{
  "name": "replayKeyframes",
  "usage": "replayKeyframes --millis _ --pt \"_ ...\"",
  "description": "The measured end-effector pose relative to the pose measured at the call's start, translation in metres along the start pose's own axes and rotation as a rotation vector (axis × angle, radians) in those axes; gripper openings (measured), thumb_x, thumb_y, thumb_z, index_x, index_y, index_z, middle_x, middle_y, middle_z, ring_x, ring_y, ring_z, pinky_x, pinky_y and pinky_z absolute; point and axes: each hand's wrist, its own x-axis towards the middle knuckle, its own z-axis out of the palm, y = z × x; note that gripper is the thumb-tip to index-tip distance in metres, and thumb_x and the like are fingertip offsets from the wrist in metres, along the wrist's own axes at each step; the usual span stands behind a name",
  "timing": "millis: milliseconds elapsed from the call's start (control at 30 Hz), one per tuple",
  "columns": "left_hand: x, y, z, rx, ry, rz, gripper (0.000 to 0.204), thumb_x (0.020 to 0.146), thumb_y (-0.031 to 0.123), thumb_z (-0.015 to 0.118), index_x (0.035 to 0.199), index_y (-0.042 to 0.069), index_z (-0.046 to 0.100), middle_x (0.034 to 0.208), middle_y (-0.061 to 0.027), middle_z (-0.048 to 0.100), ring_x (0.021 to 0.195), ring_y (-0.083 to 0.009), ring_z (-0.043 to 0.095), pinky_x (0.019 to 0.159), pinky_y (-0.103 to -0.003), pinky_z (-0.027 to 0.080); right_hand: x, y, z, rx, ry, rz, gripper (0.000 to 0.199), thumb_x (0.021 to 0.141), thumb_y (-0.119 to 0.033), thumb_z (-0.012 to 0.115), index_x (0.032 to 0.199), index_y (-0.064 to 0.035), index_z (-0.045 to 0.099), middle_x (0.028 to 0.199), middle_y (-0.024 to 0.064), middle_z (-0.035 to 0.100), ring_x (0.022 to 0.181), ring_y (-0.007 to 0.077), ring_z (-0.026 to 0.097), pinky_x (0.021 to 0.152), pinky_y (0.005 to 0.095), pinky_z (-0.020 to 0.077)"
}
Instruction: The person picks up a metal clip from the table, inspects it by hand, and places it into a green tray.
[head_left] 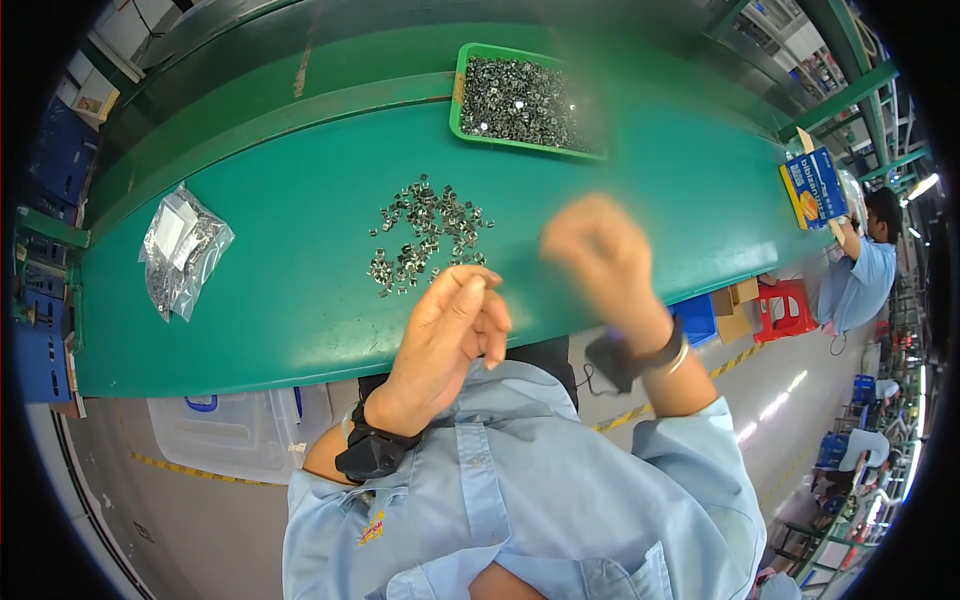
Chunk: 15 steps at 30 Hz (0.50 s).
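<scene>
Small metal pieces [430, 225], shiny silver with dark patches and squarish, lie in 1 loose, scattered heap on the smooth green tabletop [300, 240], just beyond the left hand [452, 322]. Many similar bits fill a bright green plastic tray [455, 105] with rounded corners, behind the heap. The left grip is drawn in, thumb pressed to forefinger; whether a piece sits between them I cannot tell. The right hand [603, 243] is blurred above the tabletop, so I cannot tell how its grip stands. A clear, crinkled bag [188, 270] at left carries a white label [172, 232], too small to read. The blue shirt [580, 450] bears a yellow-and-red emblem [372, 528].
</scene>
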Motion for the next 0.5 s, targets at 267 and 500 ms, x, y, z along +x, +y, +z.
replayKeyframes --millis 267,500 --pt "-0.003 0.007 -0.014 -0.102 -0.045 -0.008 0.017 0.097 0.018 0.044 0.107 0.005 0.047 0.077 -0.0076 0.057 0.057 -0.0141 0.053 0.05 -0.027 0.043 0.077 0.064 -0.031 -0.361 0.115 -0.019 0.007 0.079 -0.006 0.065 0.085 -0.0042 0.061 0.081 0.0077 0.058 0.076 0.0223 0.059 0.067 0.0295 0.0489" --pt "-0.002 0.005 -0.021 -0.123 -0.066 -0.025 0.015 0.097 0.016 0.044 0.107 0.005 0.047 0.076 -0.0088 0.055 0.054 -0.0152 0.051 0.048 -0.029 0.042 0.042 0.03 0.02 -0.364 -0.407 0.104 0.017 0.081 -0.017 0.065 0.09 -0.0034 0.061 0.087 0.01 0.058 0.083 0.0247 0.059 0.072 0.0336 0.0479"
